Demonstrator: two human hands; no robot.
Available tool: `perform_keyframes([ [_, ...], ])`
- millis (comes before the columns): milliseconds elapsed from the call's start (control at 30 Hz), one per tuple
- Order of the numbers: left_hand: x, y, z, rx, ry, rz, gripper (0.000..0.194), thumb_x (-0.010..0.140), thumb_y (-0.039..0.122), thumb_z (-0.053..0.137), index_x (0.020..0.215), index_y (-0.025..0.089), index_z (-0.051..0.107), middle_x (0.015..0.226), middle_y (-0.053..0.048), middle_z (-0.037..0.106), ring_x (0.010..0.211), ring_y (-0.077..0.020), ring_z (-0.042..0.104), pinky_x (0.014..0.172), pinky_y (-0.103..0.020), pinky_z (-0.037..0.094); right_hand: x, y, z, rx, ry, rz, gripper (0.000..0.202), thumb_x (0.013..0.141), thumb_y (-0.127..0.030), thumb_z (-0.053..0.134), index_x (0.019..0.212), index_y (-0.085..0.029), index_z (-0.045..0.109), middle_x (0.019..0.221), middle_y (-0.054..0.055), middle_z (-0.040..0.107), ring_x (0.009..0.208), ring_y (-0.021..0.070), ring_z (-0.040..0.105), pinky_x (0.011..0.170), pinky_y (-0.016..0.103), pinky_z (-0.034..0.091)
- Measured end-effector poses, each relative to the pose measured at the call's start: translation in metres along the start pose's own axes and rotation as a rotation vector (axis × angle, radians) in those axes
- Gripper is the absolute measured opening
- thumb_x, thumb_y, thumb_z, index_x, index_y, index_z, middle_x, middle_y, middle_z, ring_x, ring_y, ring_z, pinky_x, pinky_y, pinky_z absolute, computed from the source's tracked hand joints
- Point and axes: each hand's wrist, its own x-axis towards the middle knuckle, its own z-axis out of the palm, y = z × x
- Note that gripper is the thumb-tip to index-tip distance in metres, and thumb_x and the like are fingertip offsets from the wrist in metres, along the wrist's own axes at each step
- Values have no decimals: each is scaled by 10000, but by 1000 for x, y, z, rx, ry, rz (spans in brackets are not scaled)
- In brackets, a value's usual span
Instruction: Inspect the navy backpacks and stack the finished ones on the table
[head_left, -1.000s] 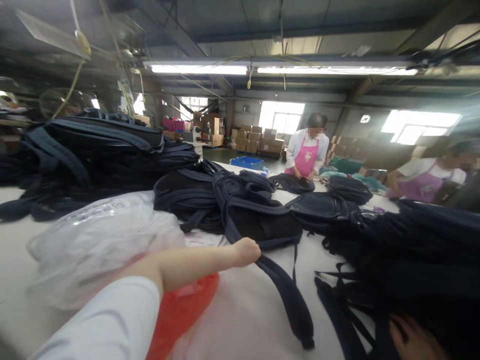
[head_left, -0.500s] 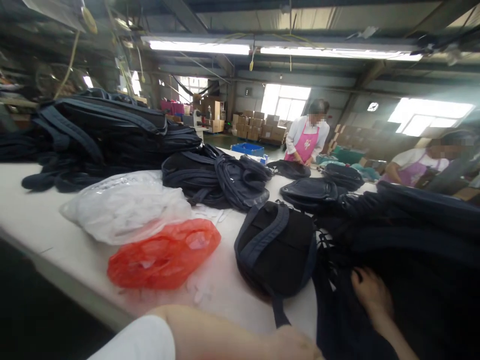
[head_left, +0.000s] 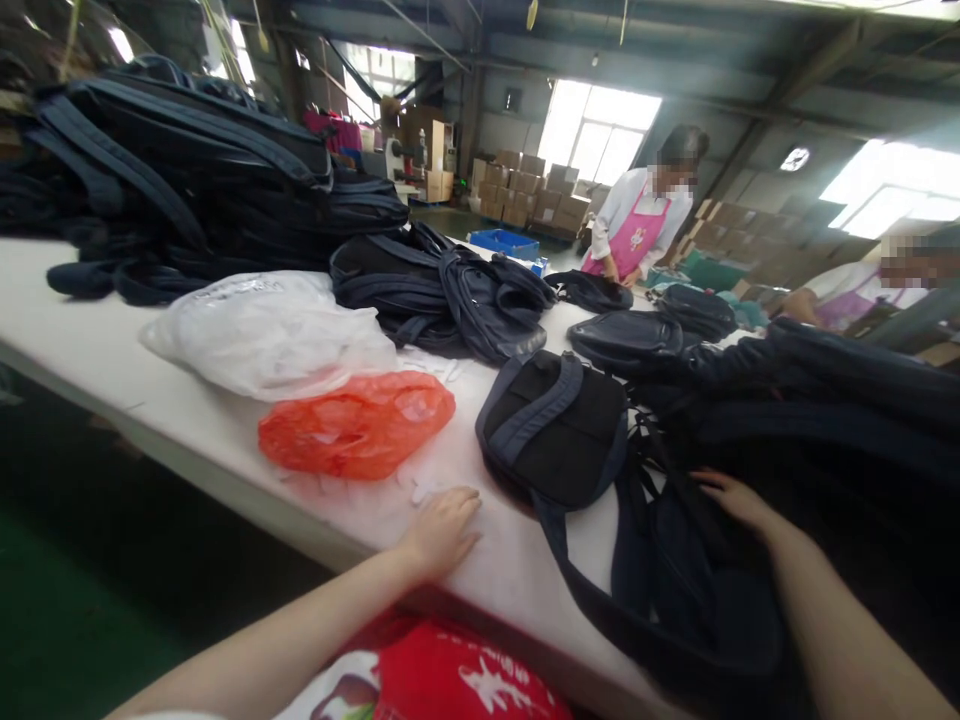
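My left hand (head_left: pixel 444 533) lies at the front edge of the white table, fingers loosely stretched out and holding nothing. Just beyond it is a red plastic bag (head_left: pixel 358 425). My right hand (head_left: pixel 736 500) rests on a dark navy backpack (head_left: pixel 694 560) at the right, its visible fingers extended over the fabric; some fingers are hard to make out. Between my hands, a smaller black and navy backpack (head_left: pixel 559 430) lies with its strap side up. A wide dark strap (head_left: pixel 581 590) runs from it toward the backpack under my right hand.
A white plastic bag (head_left: pixel 274 335) sits behind the red one. Navy backpacks (head_left: pixel 202 170) are heaped at the left, with more (head_left: pixel 450 290) in the middle and at the right. Across the table stands a co-worker in a pink apron (head_left: pixel 637 235); another person (head_left: pixel 862 290) is farther right.
My left hand has let go of the strap and moved left onto the table edge. My right hand's fingers have straightened on the backpack. The view has tipped downward.
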Motion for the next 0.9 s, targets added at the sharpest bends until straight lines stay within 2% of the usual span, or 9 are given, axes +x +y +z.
perform_keyframes([
  [133, -9, -20, 15, 9, 13, -98, 471, 877, 339, 524, 1304, 139, 524, 1434, -133, 477, 1339, -251, 411, 1137, -414, 319, 18, -38, -64, -54, -11, 142, 349, 834, -268, 513, 851, 16, 715, 844, 250, 673, 753, 268, 640, 727, 412, 434],
  [233, -9, -20, 17, -15, 16, -93, 481, 885, 363, 506, 1314, 146, 523, 1447, -124, 463, 1347, -260, 399, 1137, -425, 315, 2, -120, -69, -39, 81, 40, 523, 833, -504, 554, 1100, -68, 664, 1051, 205, 664, 920, 298, 626, 825, 430, 431],
  [300, -9, -21, 17, -36, 26, -85, 477, 873, 362, 518, 1306, 163, 533, 1443, -117, 470, 1341, -261, 407, 1133, -422, 322, -27, -189, -44, 71, -8, -226, 552, 842, -549, 530, 1203, -138, 606, 1161, 122, 643, 1008, 238, 613, 890, 348, 450],
  [400, -11, -25, 18, -85, 32, -84, 471, 855, 361, 541, 1289, 180, 551, 1440, -109, 476, 1339, -261, 411, 1133, -416, 327, -80, -281, 18, 47, -106, -563, 757, 793, -563, 588, 1367, -91, 444, 1346, 144, 523, 1211, 277, 499, 1029, 395, 394],
  [500, -12, -28, 20, -133, 49, -88, 458, 846, 348, 552, 1277, 193, 562, 1437, -97, 481, 1341, -261, 408, 1140, -419, 320, -113, -336, 76, -94, -129, -589, 821, 755, -401, 659, 1417, -24, 354, 1275, 209, 543, 1162, 321, 499, 1008, 442, 404],
  [600, -14, -30, 21, -166, 63, -92, 445, 830, 310, 559, 1261, 201, 574, 1427, -92, 494, 1332, -264, 420, 1143, -428, 318, -111, -356, 105, -115, -66, -490, 643, 767, -151, 562, 1383, -26, 423, 1115, 214, 613, 1071, 334, 536, 949, 472, 429],
  [700, -16, -30, 19, -198, 60, -82, 445, 802, 258, 573, 1240, 184, 590, 1408, -107, 512, 1322, -278, 434, 1135, -444, 331, -85, -350, 97, 23, -16, -453, 521, 752, -79, 506, 1270, -85, 566, 1100, 164, 648, 1053, 285, 577, 966, 401, 437],
  [833, -17, -34, 22, -225, 89, -78, 430, 782, 230, 584, 1208, 182, 620, 1392, -111, 531, 1308, -289, 457, 1125, -449, 356, -41, -320, 30, 251, 162, -344, 426, 856, -294, 492, 1251, -161, 579, 1140, 88, 666, 1043, 227, 615, 946, 355, 473],
  [900, -16, -38, 27, -208, 101, -66, 436, 772, 224, 589, 1205, 190, 626, 1384, -111, 541, 1295, -295, 476, 1109, -450, 383, -24, -299, -17, 607, 307, -266, 491, 775, -424, 628, 1191, -162, 621, 1056, 67, 698, 985, 237, 635, 913, 376, 498],
])
